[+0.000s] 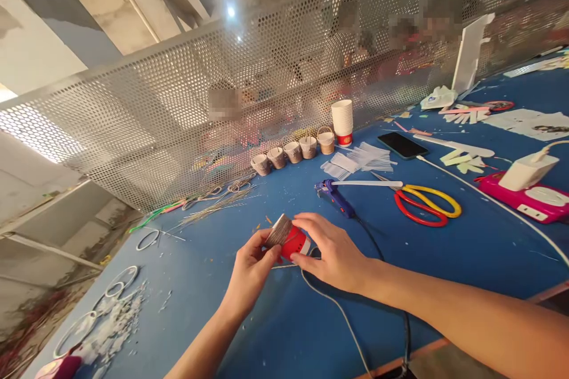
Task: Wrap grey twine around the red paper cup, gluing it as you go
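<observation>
Between my two hands is a small red paper cup (295, 242), tilted over the table, with greyish cord wound round part of its side. My left hand (254, 263) grips the cord-wrapped end, thumb and fingers closed on it. At the cup's other end, my right hand (331, 251) holds it with thumb and fingers on opposite sides. A length of cord (331, 298) trails from near the cup down toward the table's front edge. Beyond my right hand lies a blue glue gun (336, 198) with a white glue stick (368, 183) in it.
Scissors (429, 204) with red and yellow handles lie right of the glue gun. Several cord-wrapped cups (292, 152) and a stack of paper cups (342, 118) stand along the perforated metal screen (178, 112). A phone (402, 145) and a pink power strip (524, 192) are at right.
</observation>
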A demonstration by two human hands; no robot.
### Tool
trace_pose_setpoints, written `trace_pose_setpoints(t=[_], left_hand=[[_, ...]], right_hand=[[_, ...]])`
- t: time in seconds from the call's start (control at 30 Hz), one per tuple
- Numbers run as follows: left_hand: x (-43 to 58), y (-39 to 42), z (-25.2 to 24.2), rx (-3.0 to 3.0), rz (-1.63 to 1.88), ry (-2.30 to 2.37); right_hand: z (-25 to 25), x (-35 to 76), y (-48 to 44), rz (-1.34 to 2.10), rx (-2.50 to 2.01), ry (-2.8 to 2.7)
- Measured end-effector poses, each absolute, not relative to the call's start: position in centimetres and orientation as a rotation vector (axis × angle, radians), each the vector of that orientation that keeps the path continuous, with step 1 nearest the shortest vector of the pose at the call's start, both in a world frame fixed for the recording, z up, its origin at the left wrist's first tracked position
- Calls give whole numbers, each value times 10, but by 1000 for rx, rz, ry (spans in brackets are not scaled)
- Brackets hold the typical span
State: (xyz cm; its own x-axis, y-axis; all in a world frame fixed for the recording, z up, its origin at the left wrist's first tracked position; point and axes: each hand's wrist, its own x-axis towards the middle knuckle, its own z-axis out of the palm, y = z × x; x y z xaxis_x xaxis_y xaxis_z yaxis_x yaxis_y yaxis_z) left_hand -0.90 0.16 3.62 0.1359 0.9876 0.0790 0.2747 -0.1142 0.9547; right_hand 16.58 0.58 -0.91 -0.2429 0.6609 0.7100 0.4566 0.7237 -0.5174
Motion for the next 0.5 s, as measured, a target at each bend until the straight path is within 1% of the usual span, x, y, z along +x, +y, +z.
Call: trace_pose_setpoints(t=[0.23, 0.5], left_hand=[[-15, -5, 33, 1537, 987, 1265], [-11, -8, 26, 1622, 931, 1324]], right_hand=[[-4, 167, 7, 54, -851, -1941], [-4, 165, 5, -24, -839, -1962]])
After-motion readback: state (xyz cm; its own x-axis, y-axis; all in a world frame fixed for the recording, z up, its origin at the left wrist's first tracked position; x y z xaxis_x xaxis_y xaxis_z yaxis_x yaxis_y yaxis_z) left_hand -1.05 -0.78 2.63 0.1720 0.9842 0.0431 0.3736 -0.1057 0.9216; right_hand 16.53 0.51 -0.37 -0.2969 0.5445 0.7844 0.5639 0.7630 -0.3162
